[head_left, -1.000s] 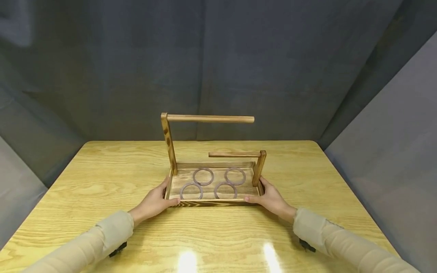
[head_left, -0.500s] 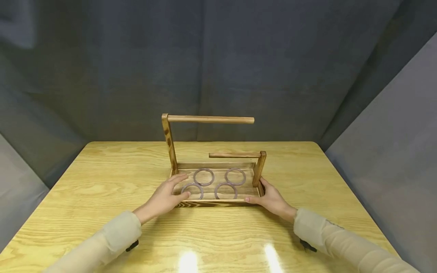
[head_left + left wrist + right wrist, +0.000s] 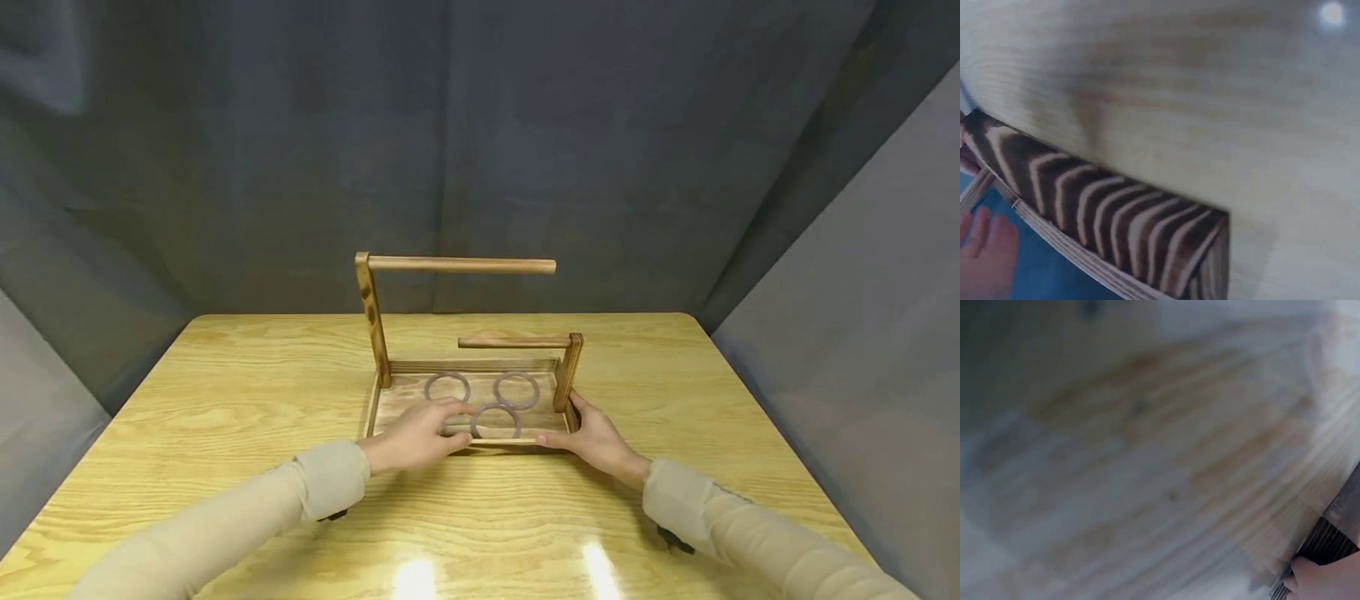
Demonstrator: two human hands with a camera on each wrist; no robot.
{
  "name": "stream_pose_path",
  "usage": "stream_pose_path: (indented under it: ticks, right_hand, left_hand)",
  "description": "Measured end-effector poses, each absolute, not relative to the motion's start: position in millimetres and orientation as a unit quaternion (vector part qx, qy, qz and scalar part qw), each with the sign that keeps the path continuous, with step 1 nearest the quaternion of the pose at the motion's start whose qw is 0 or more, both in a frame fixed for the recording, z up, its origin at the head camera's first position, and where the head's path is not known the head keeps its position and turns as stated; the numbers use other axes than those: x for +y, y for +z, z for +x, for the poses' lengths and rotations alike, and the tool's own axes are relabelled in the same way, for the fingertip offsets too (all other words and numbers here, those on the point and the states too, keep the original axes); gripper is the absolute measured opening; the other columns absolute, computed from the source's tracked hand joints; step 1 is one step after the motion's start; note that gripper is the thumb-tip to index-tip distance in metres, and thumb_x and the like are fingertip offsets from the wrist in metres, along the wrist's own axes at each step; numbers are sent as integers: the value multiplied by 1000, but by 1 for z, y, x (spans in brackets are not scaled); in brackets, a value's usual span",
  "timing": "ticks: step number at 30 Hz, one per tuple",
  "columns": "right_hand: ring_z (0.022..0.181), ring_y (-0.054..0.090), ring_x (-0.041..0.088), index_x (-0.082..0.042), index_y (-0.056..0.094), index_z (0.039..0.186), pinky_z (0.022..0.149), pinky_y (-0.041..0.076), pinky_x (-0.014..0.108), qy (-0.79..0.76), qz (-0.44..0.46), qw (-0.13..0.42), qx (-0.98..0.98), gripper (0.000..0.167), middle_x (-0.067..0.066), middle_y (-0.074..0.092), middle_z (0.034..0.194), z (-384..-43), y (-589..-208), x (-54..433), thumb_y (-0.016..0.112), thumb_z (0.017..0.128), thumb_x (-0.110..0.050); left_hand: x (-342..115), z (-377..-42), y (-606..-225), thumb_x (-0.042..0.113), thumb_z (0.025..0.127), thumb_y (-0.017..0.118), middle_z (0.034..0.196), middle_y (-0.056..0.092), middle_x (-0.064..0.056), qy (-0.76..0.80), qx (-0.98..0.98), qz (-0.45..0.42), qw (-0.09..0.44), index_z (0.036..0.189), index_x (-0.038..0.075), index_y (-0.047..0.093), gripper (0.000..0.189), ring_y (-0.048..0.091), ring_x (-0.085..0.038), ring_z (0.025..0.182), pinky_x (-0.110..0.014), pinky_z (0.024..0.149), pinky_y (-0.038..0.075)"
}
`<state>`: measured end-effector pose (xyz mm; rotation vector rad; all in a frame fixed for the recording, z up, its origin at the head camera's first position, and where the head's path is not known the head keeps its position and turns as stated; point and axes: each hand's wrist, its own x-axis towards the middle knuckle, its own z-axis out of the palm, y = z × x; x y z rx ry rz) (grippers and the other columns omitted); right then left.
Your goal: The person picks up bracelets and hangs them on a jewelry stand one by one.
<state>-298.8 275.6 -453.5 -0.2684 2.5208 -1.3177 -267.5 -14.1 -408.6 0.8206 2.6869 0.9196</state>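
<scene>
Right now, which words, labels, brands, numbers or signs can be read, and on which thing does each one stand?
No text can be read in any view.
On the right sleeve, the dark mark is too small to tell whether it holds letters.
The tray, rings and table show no writing that I can make out.

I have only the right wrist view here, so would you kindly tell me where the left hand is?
Observer: In the head view, the left hand is over the near left part of the wooden tray.
Operator: Thank you; what lies inside that tray?
Observer: At least three rings lie in it; the hand hides part of the floor.
Operator: And what is above it, if I may ask?
Observer: Two rods: the longer rod is higher than the shorter rod.
</scene>
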Motion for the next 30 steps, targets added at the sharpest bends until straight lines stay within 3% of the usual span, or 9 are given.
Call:
stream_pose_path:
  ticks: [2,4,9,12,14,18,21,25,30]
  right_hand:
    - [138,10,39,-3,3,147,109,23,54,-458,-95,142,872,107,22,8,152,-299,-455,274,73,76,-41]
    - [138,10,40,-2,3,147,109,23,54,-461,-95,142,871,107,23,8,152,-299,-455,273,73,76,-40]
    - [138,11,40,-3,3,148,109,23,56,-460,-95,139,872,105,22,9,152,-299,-456,273,72,77,-38]
    - [138,12,40,-5,4,148,109,24,55,-459,-96,129,874,103,21,11,152,-300,-456,273,72,77,-38]
    - [138,13,40,-4,5,148,109,24,55,-458,-97,125,875,103,22,12,151,-300,-456,273,72,77,-38]
    - [138,13,40,-2,5,147,109,24,55,-453,-90,133,877,105,22,11,151,-299,-457,274,72,76,-40]
    - [138,12,40,-2,5,147,108,24,56,-450,-84,137,878,106,22,10,152,-298,-457,275,72,76,-43]
    - [138,12,40,-4,5,148,108,24,56,-451,-83,135,878,106,21,10,152,-297,-456,275,72,76,-42]
    - [138,13,40,-3,6,148,108,24,56,-459,-89,133,874,102,23,12,151,-293,-445,271,73,77,-35]
  left_hand:
    - [-9,-274,-412,31,92,54,127,56,-4,295,903,297,100,132,13,50,44,60,-23,105,-39,86,51]
    - [-2,-280,-416,31,93,53,135,50,-4,288,898,313,114,134,14,48,44,50,-20,120,-39,98,44]
    - [15,-297,-426,27,94,52,129,55,-4,313,883,322,134,133,12,49,42,61,-18,103,-32,89,50]
    - [25,-309,-430,26,93,54,125,59,-4,321,887,314,111,129,11,53,39,60,-19,105,-31,90,50]
    - [30,-317,-432,23,92,55,121,61,-5,331,887,307,99,129,10,53,39,63,-19,97,-31,86,51]
    - [37,-329,-435,24,91,58,128,56,-4,326,896,290,80,130,11,52,42,58,-19,109,-34,92,49]
    - [41,-337,-439,27,90,60,128,56,-4,327,900,278,79,132,13,51,45,60,-15,100,-31,85,51]
    - [48,-347,-445,31,88,61,118,62,-6,324,901,274,88,136,16,46,52,58,-10,66,-24,64,49]
    - [56,-358,-447,35,87,62,130,55,-5,314,910,257,88,139,21,42,58,62,-19,96,-32,82,50]
